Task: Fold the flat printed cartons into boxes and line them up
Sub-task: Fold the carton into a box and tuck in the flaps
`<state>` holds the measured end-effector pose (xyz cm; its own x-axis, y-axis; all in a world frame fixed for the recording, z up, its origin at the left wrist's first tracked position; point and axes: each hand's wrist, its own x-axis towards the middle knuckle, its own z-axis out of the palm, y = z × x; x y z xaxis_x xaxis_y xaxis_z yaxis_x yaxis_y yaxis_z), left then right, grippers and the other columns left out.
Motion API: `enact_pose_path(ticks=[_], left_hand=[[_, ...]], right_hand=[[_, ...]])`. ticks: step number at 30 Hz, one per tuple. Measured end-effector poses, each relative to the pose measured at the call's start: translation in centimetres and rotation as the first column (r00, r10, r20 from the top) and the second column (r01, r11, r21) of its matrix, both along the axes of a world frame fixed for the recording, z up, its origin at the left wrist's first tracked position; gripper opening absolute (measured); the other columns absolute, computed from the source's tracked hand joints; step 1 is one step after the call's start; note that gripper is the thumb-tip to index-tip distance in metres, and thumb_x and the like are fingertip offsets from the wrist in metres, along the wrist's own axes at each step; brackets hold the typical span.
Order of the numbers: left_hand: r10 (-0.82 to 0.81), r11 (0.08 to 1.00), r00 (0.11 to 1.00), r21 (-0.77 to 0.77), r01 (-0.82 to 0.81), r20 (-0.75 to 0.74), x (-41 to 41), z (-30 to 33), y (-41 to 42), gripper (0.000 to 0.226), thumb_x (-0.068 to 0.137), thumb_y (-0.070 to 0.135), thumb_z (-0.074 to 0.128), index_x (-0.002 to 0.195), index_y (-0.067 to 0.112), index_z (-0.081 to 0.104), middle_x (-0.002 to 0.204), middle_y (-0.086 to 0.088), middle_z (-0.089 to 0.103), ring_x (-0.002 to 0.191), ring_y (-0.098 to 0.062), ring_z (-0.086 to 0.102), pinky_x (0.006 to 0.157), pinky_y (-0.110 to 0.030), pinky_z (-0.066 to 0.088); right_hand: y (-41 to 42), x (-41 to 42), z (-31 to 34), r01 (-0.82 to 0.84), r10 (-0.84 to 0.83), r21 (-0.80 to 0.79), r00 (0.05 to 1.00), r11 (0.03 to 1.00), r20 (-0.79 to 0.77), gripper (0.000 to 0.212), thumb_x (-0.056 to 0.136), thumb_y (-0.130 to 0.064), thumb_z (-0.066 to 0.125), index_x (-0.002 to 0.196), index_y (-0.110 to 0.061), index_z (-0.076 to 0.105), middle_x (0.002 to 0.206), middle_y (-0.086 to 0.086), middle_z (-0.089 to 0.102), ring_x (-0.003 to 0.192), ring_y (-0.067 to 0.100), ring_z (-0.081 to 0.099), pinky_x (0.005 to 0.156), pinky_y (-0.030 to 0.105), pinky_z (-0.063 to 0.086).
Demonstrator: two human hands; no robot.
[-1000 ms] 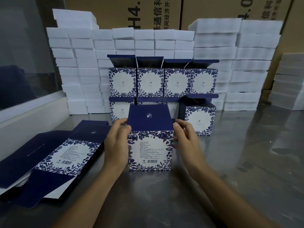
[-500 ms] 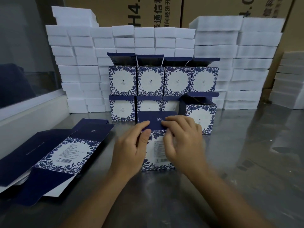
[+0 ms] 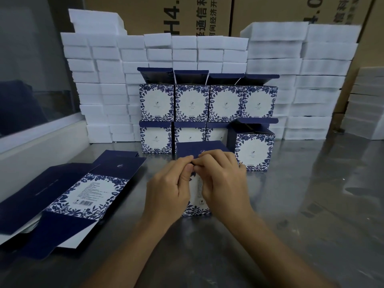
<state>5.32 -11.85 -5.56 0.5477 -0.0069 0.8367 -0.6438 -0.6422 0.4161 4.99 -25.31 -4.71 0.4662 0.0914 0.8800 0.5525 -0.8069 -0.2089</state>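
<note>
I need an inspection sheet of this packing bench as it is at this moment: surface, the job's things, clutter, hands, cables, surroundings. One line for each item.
Surface: metal bench, shiny, with reflections.
Job's things: carton in work stands upright at the centre, navy top flap tilted; folded boxes behind it in two tiers, lids open on the upper row; flat cartons piled at the left.
Clutter: nothing seen.
Hands: left hand and right hand meet at the carton's upper front edge, fingers curled on it.
Cables: nothing seen.
Surroundings: white foam blocks stacked behind; brown shipping cases at the back; glass panel at the left.
</note>
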Motion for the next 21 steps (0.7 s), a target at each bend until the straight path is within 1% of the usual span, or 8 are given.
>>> enact_pose_path(ticks=[4, 8, 11, 12, 14, 17, 19, 21], left_hand=[[0.014, 1.000, 1.000, 0.003, -0.014, 0.010, 0.1, 0.0, -0.1, 0.042, 0.099, 0.032, 0.039, 0.115, 0.008, 0.069, 0.096, -0.003, 0.072, 0.080, -0.020, 0.068, 0.065, -0.042, 0.056], [0.035, 0.999, 0.999, -0.003, -0.035, 0.000, 0.2, 0.1, 0.1, 0.042, 0.099, 0.033, 0.039, 0.114, 0.008, 0.070, 0.095, -0.002, 0.073, 0.082, -0.020, 0.068, 0.067, -0.042, 0.056], [0.042, 0.999, 0.999, 0.000, -0.042, -0.015, 0.2, 0.0, 0.3, 0.042, 0.099, 0.035, 0.038, 0.111, 0.010, 0.070, 0.089, 0.000, 0.071, 0.076, -0.019, 0.065, 0.063, -0.041, 0.054], [0.045, 0.999, 0.999, -0.003, -0.045, -0.017, 0.2, 0.0, 0.4, 0.042, 0.099, 0.036, 0.038, 0.111, 0.011, 0.070, 0.088, 0.000, 0.070, 0.076, -0.019, 0.064, 0.062, -0.041, 0.053], [0.054, 0.998, 0.998, -0.012, -0.054, -0.015, 0.3, 0.0, 0.6, 0.043, 0.099, 0.037, 0.037, 0.113, 0.012, 0.069, 0.089, 0.002, 0.070, 0.077, -0.017, 0.064, 0.064, -0.040, 0.054], [0.066, 0.998, 0.998, -0.015, -0.066, -0.004, 0.4, 0.0, 1.0, 0.043, 0.099, 0.037, 0.037, 0.116, 0.013, 0.069, 0.090, 0.006, 0.069, 0.079, -0.012, 0.062, 0.066, -0.035, 0.054], [0.070, 0.997, 0.998, -0.014, -0.070, -0.005, 0.5, -0.1, 1.1, 0.043, 0.099, 0.037, 0.037, 0.118, 0.013, 0.068, 0.092, 0.007, 0.068, 0.081, -0.011, 0.063, 0.068, -0.032, 0.054], [0.083, 0.996, 0.997, -0.009, -0.083, -0.005, 0.5, -0.1, 1.1, 0.044, 0.100, 0.037, 0.037, 0.119, 0.013, 0.068, 0.096, 0.009, 0.067, 0.085, -0.011, 0.063, 0.071, -0.028, 0.052]], right_hand=[[-1.1, 0.5, -0.4, -0.025, 0.024, 0.025, 1.000, 0.999, 0.014, 0.027, 0.098, -0.034, 0.052, 0.101, -0.019, 0.075, 0.108, -0.002, 0.068, 0.098, 0.026, 0.061, 0.073, 0.048, 0.048], [-1.9, 1.4, -0.8, -0.089, 0.088, 0.064, 0.996, 0.994, 0.031, 0.020, 0.097, -0.024, 0.063, 0.099, -0.006, 0.073, 0.108, 0.008, 0.066, 0.098, 0.032, 0.062, 0.075, 0.052, 0.051], [-1.7, 1.7, -0.7, -0.128, 0.124, 0.097, 0.991, 0.987, 0.048, 0.025, 0.097, -0.027, 0.061, 0.095, -0.005, 0.073, 0.105, 0.009, 0.064, 0.095, 0.031, 0.062, 0.075, 0.051, 0.052], [-1.8, 1.7, -0.8, -0.135, 0.130, 0.114, 0.990, 0.984, 0.053, 0.027, 0.097, -0.029, 0.061, 0.096, -0.005, 0.074, 0.107, 0.009, 0.064, 0.097, 0.029, 0.062, 0.078, 0.049, 0.054], [-2.1, 1.7, -1.0, -0.143, 0.139, 0.170, 0.990, 0.975, 0.035, 0.027, 0.096, -0.028, 0.063, 0.102, -0.005, 0.074, 0.117, 0.011, 0.063, 0.105, 0.025, 0.062, 0.089, 0.036, 0.054], [-2.5, 1.8, -1.3, -0.169, 0.182, 0.262, 0.983, 0.950, -0.024, 0.027, 0.095, -0.022, 0.062, 0.110, -0.003, 0.073, 0.131, 0.012, 0.060, 0.118, 0.016, 0.059, 0.098, 0.017, 0.047], [-2.7, 2.0, -1.3, -0.179, 0.192, 0.307, 0.981, 0.935, -0.012, 0.023, 0.093, -0.018, 0.066, 0.108, -0.002, 0.074, 0.130, 0.011, 0.063, 0.116, 0.010, 0.058, 0.097, 0.010, 0.044], [-3.0, 2.3, -1.2, -0.183, 0.186, 0.340, 0.982, 0.922, 0.025, 0.015, 0.089, -0.015, 0.073, 0.098, -0.003, 0.074, 0.123, 0.008, 0.067, 0.109, 0.010, 0.063, 0.091, 0.008, 0.046]])
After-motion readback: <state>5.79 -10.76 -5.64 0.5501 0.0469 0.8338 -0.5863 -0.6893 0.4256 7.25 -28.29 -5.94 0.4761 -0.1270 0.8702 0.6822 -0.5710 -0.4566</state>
